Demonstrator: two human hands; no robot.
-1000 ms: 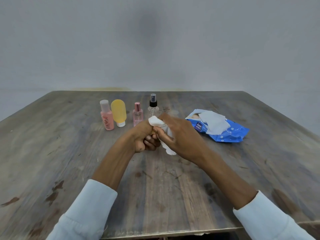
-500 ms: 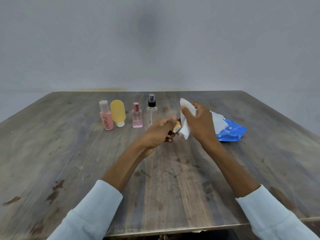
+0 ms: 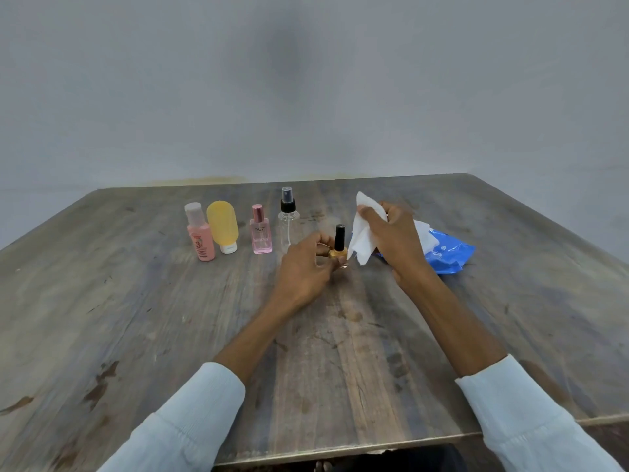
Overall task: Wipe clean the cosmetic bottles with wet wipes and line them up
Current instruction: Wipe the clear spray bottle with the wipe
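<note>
— Gold-bodied nail polish bottle (image 3: 338,246), black cap up: where was it?

— Upright at the right end of the row, just beside the clear spray bottle (image 3: 288,222), with the pink perfume bottle (image 3: 261,231), the yellow tube (image 3: 223,227) and the pink bottle (image 3: 200,235) further left. I couldn't tell whether its base touched the wooden table (image 3: 136,318) or sat just above it.

— And your left hand (image 3: 308,269)?

— Fingers curled round the low gold body, pinching it from my side, wrist low, forearm reaching forward over the boards.

— The right?

— My right hand (image 3: 391,238) was raised just to the right of it, fingers closed on a crumpled wet wipe (image 3: 360,238) that hung down near the cap. Behind it lay the blue wipes pack (image 3: 447,255).

— How would you set it down well?

— I judged it tippy: narrow and tall. I'd have planted the base flat, kept the gap to the spray bottle like the others, let go slowly, and held the wipe clear so it didn't drag the cap.
</note>
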